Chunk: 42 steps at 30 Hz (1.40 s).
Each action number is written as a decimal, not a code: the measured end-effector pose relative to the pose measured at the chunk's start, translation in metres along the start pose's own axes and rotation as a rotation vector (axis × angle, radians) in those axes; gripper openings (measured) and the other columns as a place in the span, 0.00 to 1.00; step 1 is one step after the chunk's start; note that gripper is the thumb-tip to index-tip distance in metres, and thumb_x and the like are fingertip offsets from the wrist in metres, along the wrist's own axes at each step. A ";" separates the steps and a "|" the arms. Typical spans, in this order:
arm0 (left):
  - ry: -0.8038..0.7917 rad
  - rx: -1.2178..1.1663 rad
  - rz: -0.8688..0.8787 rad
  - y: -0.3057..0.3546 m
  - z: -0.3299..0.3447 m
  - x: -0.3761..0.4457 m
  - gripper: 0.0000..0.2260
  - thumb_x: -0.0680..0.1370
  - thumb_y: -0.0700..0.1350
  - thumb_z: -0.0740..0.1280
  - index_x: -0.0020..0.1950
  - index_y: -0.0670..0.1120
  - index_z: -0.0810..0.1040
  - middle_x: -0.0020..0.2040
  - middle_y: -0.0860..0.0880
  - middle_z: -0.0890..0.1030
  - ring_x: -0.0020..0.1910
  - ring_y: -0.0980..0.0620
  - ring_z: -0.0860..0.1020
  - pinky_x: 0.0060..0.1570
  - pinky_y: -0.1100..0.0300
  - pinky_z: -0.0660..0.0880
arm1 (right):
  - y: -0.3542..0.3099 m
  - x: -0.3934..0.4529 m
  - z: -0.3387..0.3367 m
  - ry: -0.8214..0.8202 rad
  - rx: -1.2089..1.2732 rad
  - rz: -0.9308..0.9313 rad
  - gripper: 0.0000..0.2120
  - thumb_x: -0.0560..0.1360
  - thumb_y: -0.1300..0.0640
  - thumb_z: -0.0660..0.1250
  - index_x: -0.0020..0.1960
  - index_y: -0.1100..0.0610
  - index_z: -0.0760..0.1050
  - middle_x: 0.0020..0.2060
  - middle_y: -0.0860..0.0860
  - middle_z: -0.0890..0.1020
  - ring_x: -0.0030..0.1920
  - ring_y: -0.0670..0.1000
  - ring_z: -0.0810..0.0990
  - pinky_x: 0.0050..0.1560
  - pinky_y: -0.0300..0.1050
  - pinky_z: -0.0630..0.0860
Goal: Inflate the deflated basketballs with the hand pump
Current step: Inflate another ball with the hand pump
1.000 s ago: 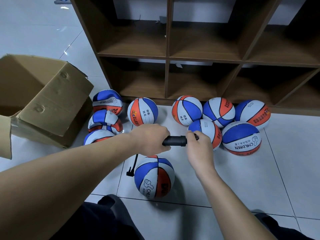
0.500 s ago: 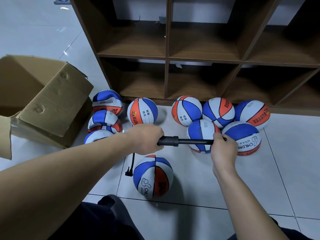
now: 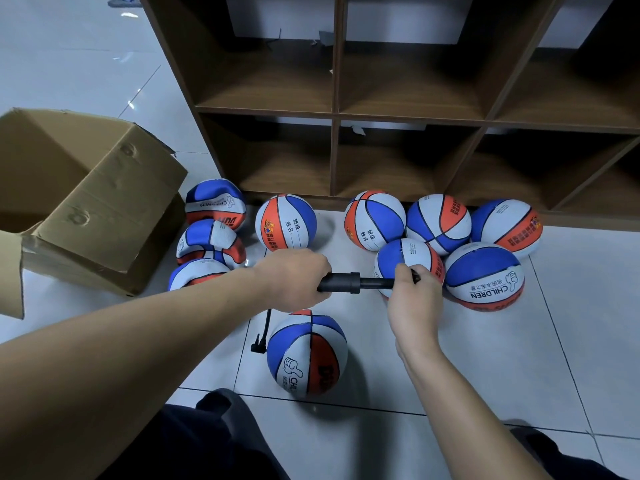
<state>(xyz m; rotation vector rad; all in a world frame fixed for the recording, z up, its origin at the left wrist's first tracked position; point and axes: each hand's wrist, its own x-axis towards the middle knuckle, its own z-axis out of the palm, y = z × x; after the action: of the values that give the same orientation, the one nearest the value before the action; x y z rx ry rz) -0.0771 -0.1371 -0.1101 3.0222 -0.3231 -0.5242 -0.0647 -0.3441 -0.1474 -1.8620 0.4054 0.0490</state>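
Observation:
A black hand pump (image 3: 341,283) is held level above the floor. My left hand (image 3: 294,278) grips its barrel and my right hand (image 3: 414,299) grips the handle, with a short length of rod showing between them. Its black hose (image 3: 264,332) hangs down beside a blue, white and orange basketball (image 3: 307,353) right below the pump. Three dented, flat-looking basketballs (image 3: 209,242) are piled at the left. Several round basketballs (image 3: 438,223) sit in front of the shelf.
An open cardboard box (image 3: 86,202) lies tipped at the left. A brown wooden cubby shelf (image 3: 408,116) with bare compartments stands behind the balls. My dark-trousered knees are at the bottom edge. White floor tiles (image 3: 571,341) lie to the right.
My right hand pulled the handle out to the right, then pushed it back in toward the barrel, leaving less rod showing now. The left hand and the balls stayed put.

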 end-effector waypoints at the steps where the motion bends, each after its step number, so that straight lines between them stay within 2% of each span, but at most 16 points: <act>1: 0.001 -0.003 0.002 0.001 0.000 0.000 0.13 0.81 0.54 0.65 0.38 0.52 0.70 0.35 0.51 0.77 0.33 0.50 0.76 0.33 0.56 0.71 | -0.001 -0.002 0.001 -0.010 -0.006 -0.018 0.17 0.81 0.54 0.62 0.35 0.54 0.61 0.27 0.46 0.65 0.34 0.55 0.64 0.37 0.52 0.70; 5: 0.016 -0.032 -0.001 0.005 0.000 0.000 0.13 0.81 0.54 0.66 0.38 0.51 0.71 0.34 0.51 0.76 0.32 0.50 0.74 0.32 0.57 0.69 | -0.005 -0.013 0.005 -0.046 -0.064 -0.137 0.18 0.85 0.54 0.61 0.37 0.56 0.63 0.29 0.49 0.67 0.33 0.53 0.66 0.36 0.52 0.65; 9: 0.014 -0.067 0.005 0.009 0.002 -0.001 0.12 0.80 0.55 0.66 0.40 0.51 0.73 0.33 0.51 0.77 0.32 0.49 0.75 0.32 0.57 0.69 | -0.007 -0.022 0.012 -0.082 -0.084 -0.176 0.18 0.86 0.52 0.61 0.39 0.58 0.65 0.31 0.49 0.69 0.34 0.53 0.67 0.38 0.53 0.67; 17: -0.006 -0.048 0.023 0.009 0.001 -0.001 0.13 0.80 0.56 0.66 0.39 0.52 0.72 0.34 0.51 0.77 0.33 0.49 0.77 0.31 0.57 0.68 | -0.003 -0.025 0.017 -0.135 -0.054 -0.128 0.19 0.85 0.52 0.62 0.37 0.53 0.63 0.29 0.47 0.68 0.33 0.52 0.66 0.36 0.50 0.64; 23: -0.023 -0.064 0.028 0.006 0.000 0.001 0.13 0.80 0.57 0.67 0.40 0.52 0.74 0.35 0.51 0.78 0.35 0.49 0.77 0.33 0.56 0.72 | 0.000 -0.005 0.006 -0.206 -0.046 -0.066 0.18 0.81 0.51 0.65 0.38 0.58 0.66 0.28 0.47 0.67 0.34 0.53 0.65 0.37 0.49 0.65; 26: -0.043 -0.061 0.003 0.001 -0.002 0.001 0.15 0.80 0.58 0.68 0.38 0.52 0.71 0.35 0.51 0.77 0.35 0.48 0.77 0.33 0.56 0.71 | 0.000 0.012 -0.010 -0.130 -0.012 -0.012 0.16 0.79 0.53 0.67 0.37 0.59 0.67 0.30 0.50 0.66 0.34 0.53 0.65 0.37 0.54 0.70; 29: -0.071 -0.085 -0.029 -0.008 -0.004 -0.001 0.15 0.79 0.58 0.69 0.39 0.51 0.73 0.35 0.50 0.77 0.35 0.47 0.77 0.35 0.53 0.74 | 0.001 0.031 -0.033 -0.031 0.051 0.071 0.15 0.77 0.52 0.67 0.39 0.61 0.71 0.31 0.51 0.70 0.35 0.53 0.67 0.37 0.50 0.67; 33: -0.091 -0.068 -0.046 -0.008 -0.004 0.000 0.14 0.80 0.58 0.68 0.40 0.50 0.75 0.35 0.50 0.78 0.36 0.47 0.78 0.37 0.53 0.77 | 0.007 0.039 -0.039 -0.024 0.092 0.106 0.11 0.79 0.53 0.66 0.42 0.60 0.75 0.31 0.48 0.74 0.36 0.52 0.71 0.38 0.48 0.70; 38: -0.087 0.001 -0.047 -0.012 0.002 -0.003 0.12 0.80 0.56 0.66 0.40 0.51 0.73 0.37 0.51 0.78 0.38 0.47 0.79 0.40 0.51 0.79 | 0.013 0.021 -0.022 0.030 0.036 0.056 0.12 0.80 0.56 0.63 0.40 0.61 0.69 0.32 0.52 0.72 0.32 0.51 0.67 0.35 0.46 0.69; 42: -0.074 -0.011 -0.043 -0.011 0.006 -0.003 0.13 0.80 0.56 0.66 0.39 0.51 0.73 0.36 0.51 0.78 0.37 0.47 0.79 0.39 0.51 0.79 | 0.010 0.015 -0.014 0.010 -0.010 0.020 0.14 0.80 0.55 0.62 0.37 0.57 0.66 0.25 0.44 0.69 0.32 0.53 0.66 0.36 0.50 0.67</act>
<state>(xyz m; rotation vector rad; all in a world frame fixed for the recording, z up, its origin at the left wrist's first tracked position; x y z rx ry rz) -0.0797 -0.1257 -0.1154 3.0107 -0.2583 -0.6396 -0.0560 -0.3633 -0.1551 -1.8687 0.4320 0.0552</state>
